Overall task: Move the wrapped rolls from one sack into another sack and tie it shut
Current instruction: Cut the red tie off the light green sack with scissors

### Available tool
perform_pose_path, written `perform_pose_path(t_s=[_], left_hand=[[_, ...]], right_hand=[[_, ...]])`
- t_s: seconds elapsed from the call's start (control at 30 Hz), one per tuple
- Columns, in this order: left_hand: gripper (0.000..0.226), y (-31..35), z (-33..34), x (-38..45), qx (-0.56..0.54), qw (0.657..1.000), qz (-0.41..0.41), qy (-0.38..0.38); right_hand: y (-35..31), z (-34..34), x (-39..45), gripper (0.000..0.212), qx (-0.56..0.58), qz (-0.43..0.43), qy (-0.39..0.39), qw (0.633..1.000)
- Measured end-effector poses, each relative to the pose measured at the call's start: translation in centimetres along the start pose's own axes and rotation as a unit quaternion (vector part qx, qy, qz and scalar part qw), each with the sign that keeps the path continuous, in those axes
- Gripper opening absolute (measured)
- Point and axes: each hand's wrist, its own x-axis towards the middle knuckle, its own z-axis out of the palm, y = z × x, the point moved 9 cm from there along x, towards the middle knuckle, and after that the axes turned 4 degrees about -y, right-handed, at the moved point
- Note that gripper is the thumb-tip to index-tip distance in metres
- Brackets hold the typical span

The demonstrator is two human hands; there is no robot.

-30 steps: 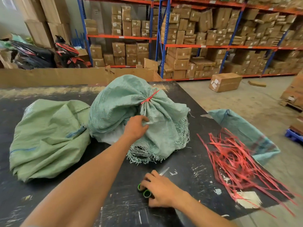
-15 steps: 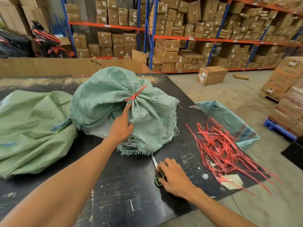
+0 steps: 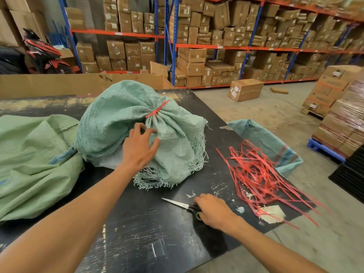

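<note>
A full blue-green woven sack (image 3: 118,123) stands on the black table (image 3: 149,233), its neck tied with a red strap (image 3: 157,111). My left hand (image 3: 138,146) rests on the gathered cloth just below the tie, fingers spread. A second, paler green sack (image 3: 33,160) lies slumped at the left. Scissors (image 3: 183,206) lie on the table in front, blades pointing left. My right hand (image 3: 213,210) covers their green handles, fingers curled over them. The rolls themselves are hidden inside the sacks.
A heap of loose red straps (image 3: 260,178) lies at the table's right edge, next to a blue sack (image 3: 266,142) hanging off it. Cardboard sheets (image 3: 49,85) line the far edge. Shelving with boxes (image 3: 216,46), a box on the floor (image 3: 246,89) and stacked pallets (image 3: 342,123) stand beyond.
My left hand has opened out over the sack's neck. The scissors under my right hand have turned so the blades point left. The camera has swung a little to the right.
</note>
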Motion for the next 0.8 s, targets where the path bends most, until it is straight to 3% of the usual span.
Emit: perform_pose_path(t_s=[0.13, 0.27, 0.43, 0.53, 0.7, 0.8], left_hand=[[0.029, 1.2, -2.2, 1.4, 0.031, 0.995, 0.018, 0.09], [0.035, 1.4, -3.9, 3.4, 0.079, 0.985, 0.007, 0.153], [0.04, -0.8, -1.4, 6.3, 0.064, 0.996, -0.042, 0.055], [0.03, -0.9, -1.3, 6.9, 0.091, 0.992, -0.046, 0.076], [0.025, 0.5, -1.5, 7.9, 0.15, 0.979, -0.047, 0.127], [0.025, 1.4, -1.0, 8.9, 0.182, 0.975, -0.042, 0.118]], right_hand=[[1.2, -0.5, 0.0, 0.032, -0.012, -0.029, -0.009, 0.999], [3.9, -1.3, 0.8, 0.035, 0.13, -0.088, -0.039, 0.987], [6.6, -5.2, 2.7, 0.031, 0.378, -0.138, -0.048, 0.914], [7.2, -8.7, 5.1, 0.033, 0.498, -0.153, -0.039, 0.853], [6.4, -13.1, 9.6, 0.041, 0.555, -0.179, -0.023, 0.812], [5.0, -14.7, 11.9, 0.05, 0.595, -0.185, -0.03, 0.782]])
